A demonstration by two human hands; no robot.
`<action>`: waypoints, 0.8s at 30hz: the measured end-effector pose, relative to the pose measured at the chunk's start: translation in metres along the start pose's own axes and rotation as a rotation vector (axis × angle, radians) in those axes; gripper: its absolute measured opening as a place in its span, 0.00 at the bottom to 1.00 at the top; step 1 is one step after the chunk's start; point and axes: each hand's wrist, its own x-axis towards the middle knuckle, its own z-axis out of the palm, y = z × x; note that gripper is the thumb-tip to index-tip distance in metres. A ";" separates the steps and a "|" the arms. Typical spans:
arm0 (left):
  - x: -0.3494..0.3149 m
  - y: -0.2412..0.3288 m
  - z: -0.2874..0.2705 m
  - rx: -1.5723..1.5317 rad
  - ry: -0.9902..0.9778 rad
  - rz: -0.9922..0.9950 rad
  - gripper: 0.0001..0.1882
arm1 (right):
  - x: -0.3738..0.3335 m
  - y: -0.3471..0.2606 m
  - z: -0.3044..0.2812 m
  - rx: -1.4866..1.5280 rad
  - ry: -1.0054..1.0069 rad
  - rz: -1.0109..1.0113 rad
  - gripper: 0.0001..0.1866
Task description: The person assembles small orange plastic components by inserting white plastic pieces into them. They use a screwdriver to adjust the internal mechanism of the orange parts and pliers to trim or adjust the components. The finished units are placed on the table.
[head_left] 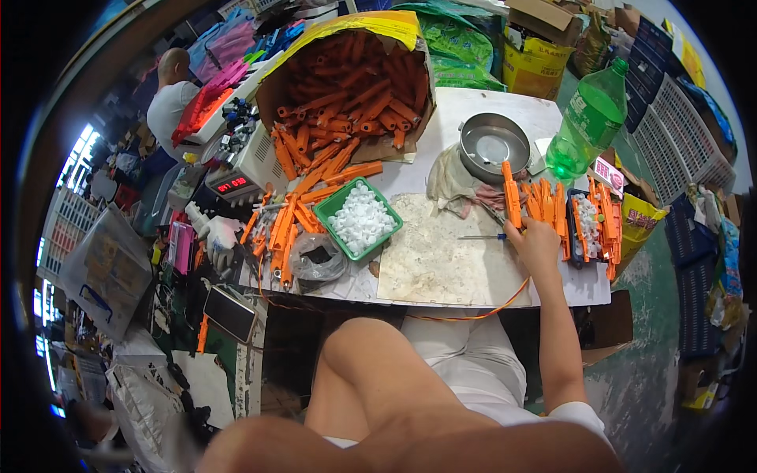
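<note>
My right hand (538,246) is closed on the lower end of a long orange plastic piece (512,201), which points away from me at the table's right side. Next to it lies a row of similar orange pieces (546,203). Beyond that row, a dark tray (579,222) holds small white parts, with more orange pieces along its right side. A thin screwdriver (481,236) lies just left of the hand on a stained board (441,272). Further left sits a green basket (326,209) full of small white plastic parts (363,217). My left hand does not show.
A large yellow-rimmed sack (347,27) spills orange pieces onto the table. A round metal pan (520,134) rests on a cloth (446,175), beside a green bottle (590,118). A wire (441,318) hangs along the front edge. Another person (169,98) is at far left.
</note>
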 end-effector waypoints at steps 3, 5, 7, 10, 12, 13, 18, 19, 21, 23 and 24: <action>0.000 0.000 -0.001 0.000 0.006 0.013 0.20 | 0.000 0.001 0.002 0.001 -0.020 0.014 0.20; 0.000 -0.001 0.002 -0.003 0.007 0.019 0.20 | -0.001 0.001 0.002 0.004 -0.024 0.011 0.20; 0.001 -0.004 0.004 -0.002 0.001 0.023 0.20 | -0.001 0.000 0.001 0.009 -0.016 0.006 0.21; 0.003 -0.003 0.004 0.000 0.001 0.039 0.19 | -0.002 0.002 -0.003 0.004 -0.024 0.028 0.20; 0.005 0.003 -0.010 0.056 0.034 0.073 0.19 | -0.005 0.005 0.002 0.022 -0.008 0.041 0.20; 0.008 0.009 -0.009 0.141 0.042 0.100 0.19 | -0.005 -0.003 0.004 0.061 0.000 0.023 0.20; -0.040 0.030 -0.095 0.813 0.316 -0.159 0.15 | -0.014 -0.005 -0.003 0.127 0.091 -0.005 0.17; -0.059 0.033 -0.116 0.973 0.364 -0.285 0.13 | -0.017 -0.008 -0.004 0.158 0.108 -0.020 0.17; -0.097 0.030 -0.150 1.120 0.578 -0.534 0.10 | -0.026 -0.015 -0.013 0.198 0.121 -0.048 0.16; -0.126 0.026 -0.169 1.147 0.722 -0.720 0.13 | -0.035 -0.022 -0.011 0.289 0.142 -0.110 0.15; -0.136 0.023 -0.176 1.182 0.743 -0.772 0.15 | -0.040 -0.027 -0.012 0.315 0.147 -0.132 0.14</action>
